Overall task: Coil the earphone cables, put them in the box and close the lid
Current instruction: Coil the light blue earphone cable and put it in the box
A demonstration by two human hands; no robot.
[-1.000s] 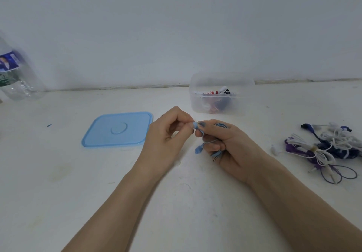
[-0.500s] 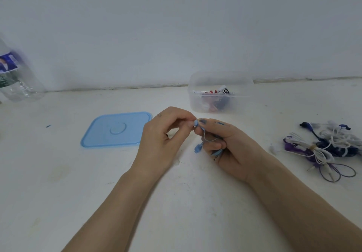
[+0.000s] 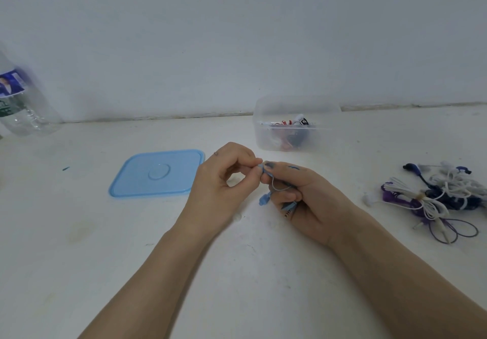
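Note:
A light blue earphone cable (image 3: 277, 189) is bunched in my right hand (image 3: 305, 196), whose fingers curl round the coil; an earbud and the plug hang out below. My left hand (image 3: 224, 185) pinches one blue earbud at the top, fingertip to fingertip with my right thumb. Behind the hands stands the clear plastic box (image 3: 295, 125), open, with a few coiled earphones inside. Its blue lid (image 3: 158, 174) lies flat on the table to the left of my hands.
A tangle of white, purple and dark blue earphones (image 3: 442, 196) lies on the white table at the right. A clear water bottle (image 3: 21, 101) stands at the far left by the wall. The wall runs close behind the box.
Both hands stay together at the table's middle. The pinch on the earbud has shifted slightly; the cable loop below my right thumb looks a little different.

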